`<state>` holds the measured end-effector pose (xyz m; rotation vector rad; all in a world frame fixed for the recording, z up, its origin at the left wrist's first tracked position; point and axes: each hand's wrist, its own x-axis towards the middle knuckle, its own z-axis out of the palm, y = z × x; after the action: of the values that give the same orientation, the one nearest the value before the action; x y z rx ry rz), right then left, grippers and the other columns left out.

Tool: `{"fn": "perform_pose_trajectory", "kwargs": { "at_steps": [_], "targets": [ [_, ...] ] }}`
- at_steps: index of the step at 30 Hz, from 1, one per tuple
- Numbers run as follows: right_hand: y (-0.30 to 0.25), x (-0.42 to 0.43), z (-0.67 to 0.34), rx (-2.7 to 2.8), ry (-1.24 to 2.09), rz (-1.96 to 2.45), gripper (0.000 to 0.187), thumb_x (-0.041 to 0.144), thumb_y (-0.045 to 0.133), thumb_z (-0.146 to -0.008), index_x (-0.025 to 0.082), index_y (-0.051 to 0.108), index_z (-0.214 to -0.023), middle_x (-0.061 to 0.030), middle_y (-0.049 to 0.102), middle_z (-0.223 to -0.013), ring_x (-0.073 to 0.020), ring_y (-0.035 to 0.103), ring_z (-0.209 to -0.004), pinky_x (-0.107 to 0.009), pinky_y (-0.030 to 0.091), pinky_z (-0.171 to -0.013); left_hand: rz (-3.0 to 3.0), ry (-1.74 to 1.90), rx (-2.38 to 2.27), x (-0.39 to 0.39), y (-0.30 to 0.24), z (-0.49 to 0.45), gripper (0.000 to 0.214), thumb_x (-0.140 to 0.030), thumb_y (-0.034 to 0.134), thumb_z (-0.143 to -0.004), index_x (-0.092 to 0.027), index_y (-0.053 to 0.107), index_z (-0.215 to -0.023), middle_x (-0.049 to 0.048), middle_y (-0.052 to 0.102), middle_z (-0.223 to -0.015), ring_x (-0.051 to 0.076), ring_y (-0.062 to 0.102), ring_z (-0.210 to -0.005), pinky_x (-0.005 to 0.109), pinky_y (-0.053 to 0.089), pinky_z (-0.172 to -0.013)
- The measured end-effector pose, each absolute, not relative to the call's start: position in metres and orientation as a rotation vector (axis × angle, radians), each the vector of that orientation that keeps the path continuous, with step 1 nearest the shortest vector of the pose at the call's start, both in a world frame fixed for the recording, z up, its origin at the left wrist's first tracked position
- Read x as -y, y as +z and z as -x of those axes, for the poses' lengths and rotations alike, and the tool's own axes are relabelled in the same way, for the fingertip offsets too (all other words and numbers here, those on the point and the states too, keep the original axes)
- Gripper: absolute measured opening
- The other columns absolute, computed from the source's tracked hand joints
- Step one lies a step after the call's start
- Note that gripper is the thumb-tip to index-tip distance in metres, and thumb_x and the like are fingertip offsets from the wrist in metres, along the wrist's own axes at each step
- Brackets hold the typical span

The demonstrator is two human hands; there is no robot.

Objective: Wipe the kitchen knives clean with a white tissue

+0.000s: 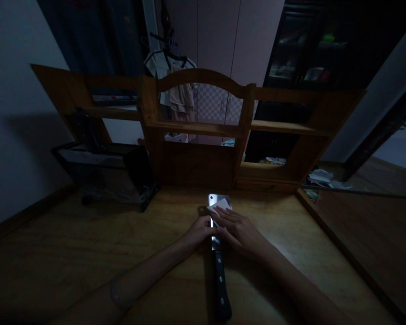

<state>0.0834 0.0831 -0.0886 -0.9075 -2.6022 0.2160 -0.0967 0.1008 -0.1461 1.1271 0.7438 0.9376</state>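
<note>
A cleaver (216, 244) with a shiny broad blade and a black riveted handle (220, 282) lies on the wooden desk, its handle toward me. My left hand (200, 231) is closed on the left side of the blade, fingertips partly hidden. Over the blade's right side, my right hand (238, 229) presses a folded white tissue (219, 209) against the metal with its fingers. Part of the blade is covered by the tissue and my right hand. Neither hand touches the handle.
Along the back of the wooden desk (128, 253) stands a wooden shelf (196, 131). A dark-framed, box-like object (104, 171) sits at the back left. Clothes (181, 85) hang behind the shelf. A raised wooden edge (345, 253) runs along the right. The light is dim.
</note>
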Motion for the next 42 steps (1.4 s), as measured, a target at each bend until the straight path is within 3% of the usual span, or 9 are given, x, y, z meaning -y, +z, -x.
{"fn": "perform_pose_trajectory", "kwargs": {
  "at_steps": [6,20,26,29,33,38,42],
  "targets": [
    [-0.091,-0.081,-0.081,2.578,0.028,1.045,0.045,0.035,0.035,-0.100,0.016,0.042,-0.140,-0.0105,0.048,-0.140,-0.0213,0.042,-0.131,-0.039,0.034,-0.110,-1.096,0.928,-0.722,-0.102,-0.149,0.097,0.036,-0.014,0.071,-0.065,-0.011,0.069,-0.101,0.0081,0.070,-0.091,0.018,0.064,-0.080,0.026,0.046,-0.073],
    [-0.099,-0.081,-0.077,2.495,-0.227,1.430,0.056,0.052,0.030,-0.097,0.011,0.047,-0.132,-0.0231,0.053,-0.131,-0.0286,0.062,-0.104,-0.041,0.049,-0.085,-1.112,0.881,-0.769,-0.098,-0.137,0.096,0.029,-0.015,0.070,-0.065,-0.011,0.069,-0.094,0.0081,0.070,-0.087,0.022,0.065,-0.080,0.030,0.047,-0.074],
    [-0.100,-0.080,-0.075,2.472,-0.216,1.615,0.056,0.053,0.026,-0.098,0.010,0.058,-0.115,-0.0182,0.070,-0.086,-0.0284,0.068,-0.074,-0.039,0.050,-0.068,-1.103,0.866,-0.787,-0.096,-0.134,0.096,0.029,-0.016,0.071,-0.065,-0.011,0.070,-0.094,0.0084,0.071,-0.088,0.021,0.065,-0.078,0.029,0.048,-0.073],
    [-0.101,-0.082,-0.075,2.366,-0.249,1.540,0.050,0.046,0.032,-0.099,0.008,0.051,-0.125,-0.0201,0.067,-0.106,-0.0297,0.065,-0.095,-0.041,0.049,-0.081,-1.088,0.877,-0.767,-0.098,-0.137,0.096,0.030,-0.018,0.071,-0.066,-0.010,0.069,-0.095,0.0087,0.071,-0.088,0.020,0.065,-0.077,0.029,0.048,-0.071],
    [-0.099,-0.083,-0.074,2.397,-0.267,1.242,0.051,0.038,0.038,-0.098,0.006,0.039,-0.138,-0.0196,0.046,-0.139,-0.0285,0.040,-0.131,-0.043,0.036,-0.107,-1.103,0.893,-0.749,-0.101,-0.144,0.097,0.033,-0.018,0.073,-0.066,-0.010,0.069,-0.097,0.0098,0.071,-0.093,0.021,0.065,-0.084,0.029,0.047,-0.077],
    [-0.100,-0.081,-0.070,2.590,-0.149,0.917,0.049,0.030,0.040,-0.098,0.013,0.033,-0.144,-0.0123,0.039,-0.146,-0.0236,0.034,-0.136,-0.041,0.034,-0.111,-1.081,0.938,-0.785,-0.103,-0.151,0.097,0.037,-0.012,0.071,-0.061,-0.011,0.068,-0.097,0.0080,0.071,-0.092,0.021,0.064,-0.085,0.028,0.046,-0.076],
    [-0.101,-0.082,-0.072,2.609,-0.117,0.897,0.052,0.033,0.043,-0.098,0.014,0.032,-0.145,-0.0129,0.040,-0.145,-0.0241,0.037,-0.134,-0.042,0.037,-0.109,-1.119,0.921,-0.781,-0.105,-0.154,0.096,0.034,-0.011,0.069,-0.060,-0.010,0.069,-0.094,0.0074,0.070,-0.088,0.021,0.064,-0.082,0.027,0.047,-0.073]
  ]
}}
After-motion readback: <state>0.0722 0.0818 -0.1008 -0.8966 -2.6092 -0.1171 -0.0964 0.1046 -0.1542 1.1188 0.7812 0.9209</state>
